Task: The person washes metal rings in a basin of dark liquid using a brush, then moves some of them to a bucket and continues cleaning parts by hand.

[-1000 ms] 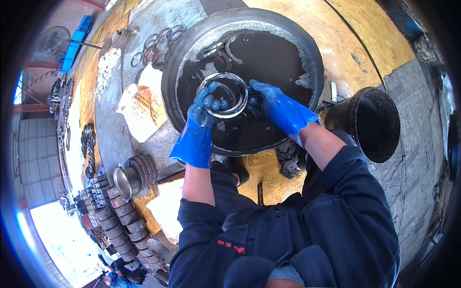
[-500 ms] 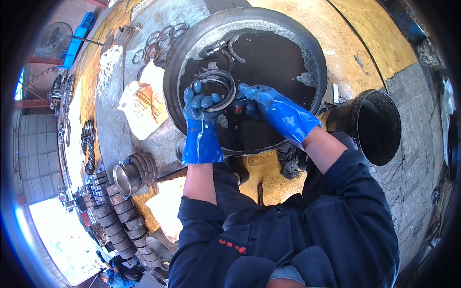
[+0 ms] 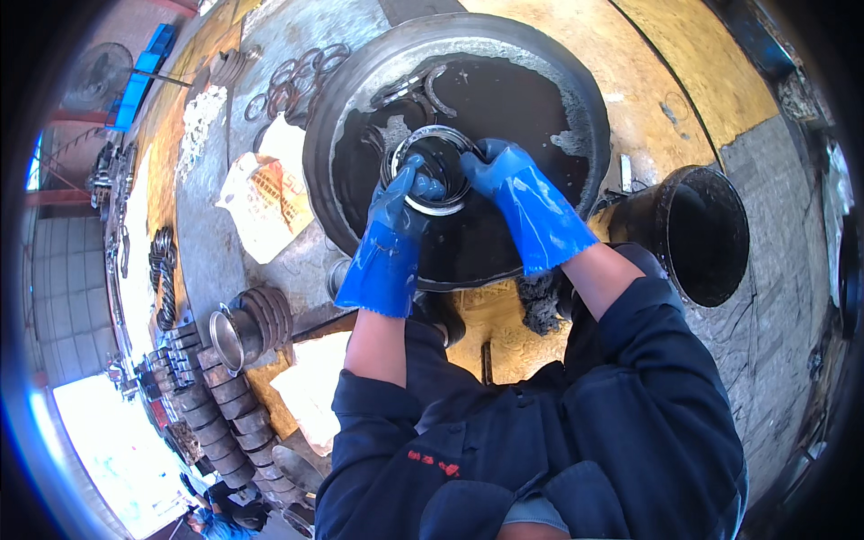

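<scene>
Both hands wear blue rubber gloves. My left hand (image 3: 393, 216) is closed round the lower left of a shiny metal ring (image 3: 437, 211), its fingers reaching inside the opening. My right hand (image 3: 517, 180) has its fingers bent against the ring's right edge; whether they also hold something small is hidden. The ring is held tilted above a wide round basin (image 3: 589, 81) of dark liquid (image 3: 513, 99). More ring-shaped metal parts (image 3: 441, 93) lie partly in the liquid at the basin's far left.
A black bucket (image 3: 670, 225) stands right of the basin. To its left lie a printed white-and-orange bag (image 3: 261, 202) and several loose rings (image 3: 297, 76). Stacked metal cylinders (image 3: 225, 405) and a ribbed metal part (image 3: 238, 333) sit at the lower left. Another person (image 3: 216, 522) shows at the lower left edge.
The ring has moved right and turned, its bright face now toward me. My right hand, earlier apart from it with something small and red at its fingers, now touches its right edge.
</scene>
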The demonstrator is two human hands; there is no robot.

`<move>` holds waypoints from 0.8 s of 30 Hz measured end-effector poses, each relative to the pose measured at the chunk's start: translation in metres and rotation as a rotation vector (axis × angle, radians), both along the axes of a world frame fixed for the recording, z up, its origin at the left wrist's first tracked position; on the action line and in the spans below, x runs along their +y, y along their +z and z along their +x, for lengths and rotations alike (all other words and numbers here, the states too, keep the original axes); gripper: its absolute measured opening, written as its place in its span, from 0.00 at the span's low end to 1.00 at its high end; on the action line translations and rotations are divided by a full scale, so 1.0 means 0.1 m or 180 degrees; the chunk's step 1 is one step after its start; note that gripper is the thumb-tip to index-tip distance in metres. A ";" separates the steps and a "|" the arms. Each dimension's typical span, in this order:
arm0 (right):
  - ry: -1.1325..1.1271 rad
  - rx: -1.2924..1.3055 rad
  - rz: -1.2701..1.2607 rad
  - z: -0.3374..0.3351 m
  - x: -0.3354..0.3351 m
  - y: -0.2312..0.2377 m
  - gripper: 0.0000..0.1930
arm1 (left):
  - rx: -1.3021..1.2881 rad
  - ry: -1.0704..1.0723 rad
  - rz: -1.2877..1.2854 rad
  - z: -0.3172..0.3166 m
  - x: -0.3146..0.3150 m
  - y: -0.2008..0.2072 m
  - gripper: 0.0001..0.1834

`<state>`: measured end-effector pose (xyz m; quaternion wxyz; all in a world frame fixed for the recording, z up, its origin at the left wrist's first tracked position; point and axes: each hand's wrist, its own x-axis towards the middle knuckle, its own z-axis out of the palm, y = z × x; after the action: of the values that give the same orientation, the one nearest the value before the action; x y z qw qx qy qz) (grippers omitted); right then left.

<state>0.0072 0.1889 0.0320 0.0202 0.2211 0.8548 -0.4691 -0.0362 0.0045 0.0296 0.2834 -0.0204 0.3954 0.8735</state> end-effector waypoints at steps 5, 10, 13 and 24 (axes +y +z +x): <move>-0.0065 0.0114 -0.1321 0.00 0.11 -0.04 0.19 | -0.0138 0.0411 -0.0578 -0.01 0.00 -0.02 0.10; -0.0066 -0.0007 -0.3146 -0.01 0.13 0.00 0.13 | 0.0039 0.0654 -0.1363 0.02 -0.06 0.06 0.10; -0.0077 -0.0461 -0.4664 -0.06 0.16 0.02 0.12 | 0.0015 0.0464 -0.1178 -0.05 -0.11 -0.01 0.13; 0.0247 -0.0013 -0.4029 -0.02 0.20 0.14 0.12 | -0.0491 -0.0473 0.0458 -0.24 -0.20 -0.20 0.10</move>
<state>0.0051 0.2093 0.0459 0.1657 0.1360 0.4192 -0.8822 -0.0598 -0.0157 0.0100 0.3777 -0.0378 0.3092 0.8720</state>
